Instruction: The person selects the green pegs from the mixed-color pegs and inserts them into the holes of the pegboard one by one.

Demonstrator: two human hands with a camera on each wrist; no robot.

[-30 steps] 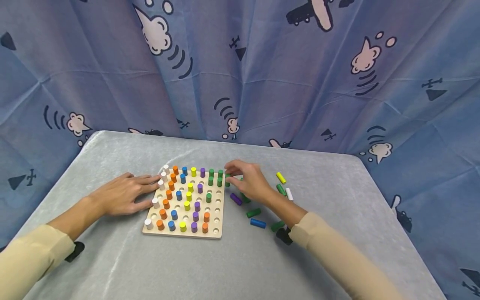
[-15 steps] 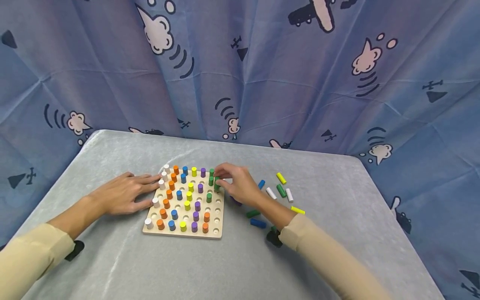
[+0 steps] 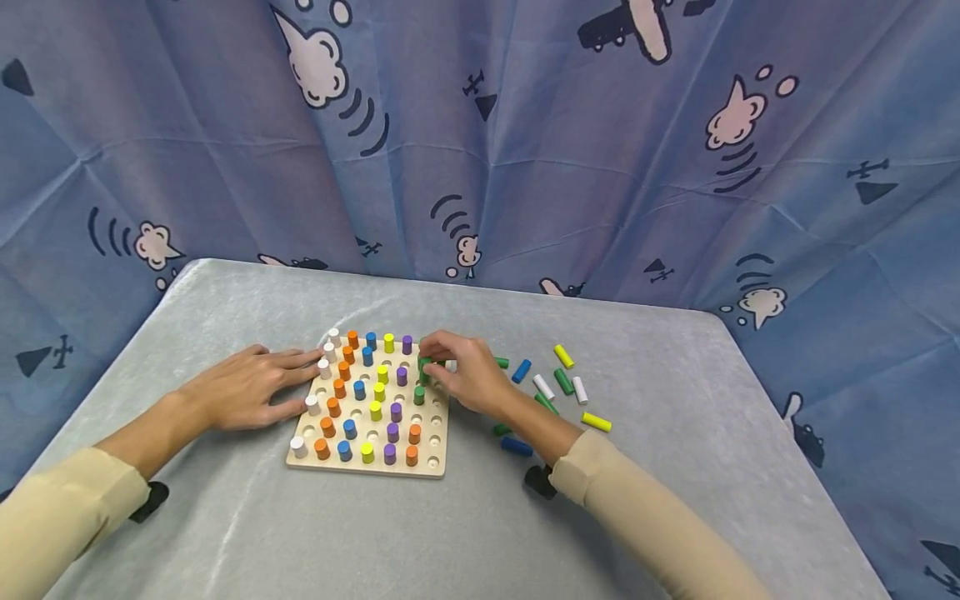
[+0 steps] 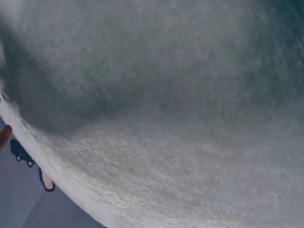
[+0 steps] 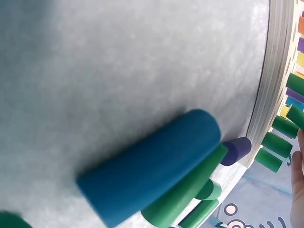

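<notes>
A wooden peg board lies on the table, holding rows of white, orange, blue, yellow, purple and green pegs; some holes have none. My right hand pinches a green peg between thumb and fingers above the board's right side, hiding the green pegs at the far right corner. That same green peg shows by the fingertips in the right wrist view, near several standing green pegs. With fingers extended, my left hand rests against the board's left edge beside the white pegs.
Right of the board lie loose pegs: blue pegs, white pegs, yellow pegs and green pegs, some partly under the right forearm. In the right wrist view a blue peg is close up. A patterned curtain hangs behind the table.
My right hand has moved left from beside the board's right edge to over the board, carrying the green peg with it. My left hand stays where it was.
</notes>
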